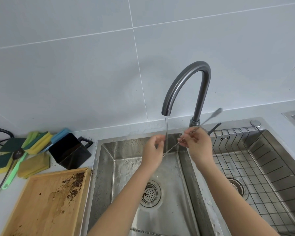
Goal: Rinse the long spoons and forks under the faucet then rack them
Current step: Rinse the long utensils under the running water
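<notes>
Your right hand (197, 143) pinches one long utensil (173, 148) slanting through the single stream under the faucet (186, 86); your left hand (152, 151) curls loosely beside its lower end, contact unclear. One dirty long spoon (6, 174) lies on the desk (0, 217) across four sponges (33, 165).

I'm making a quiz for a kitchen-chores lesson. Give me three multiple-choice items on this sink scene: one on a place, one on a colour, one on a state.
1. Where is the wire rack?
A. right basin
B. left basin
C. on the wooden tray

2. What colour is the container beside the sponges?
A. white
B. black
C. red

3. The faucet is:
A. off
B. dripping from its base
C. running

Answers: 1 A, the grid fills the right basin. 2 B, it is plainly black. 3 C, a stream falls past the utensil held by the right hand.
</notes>
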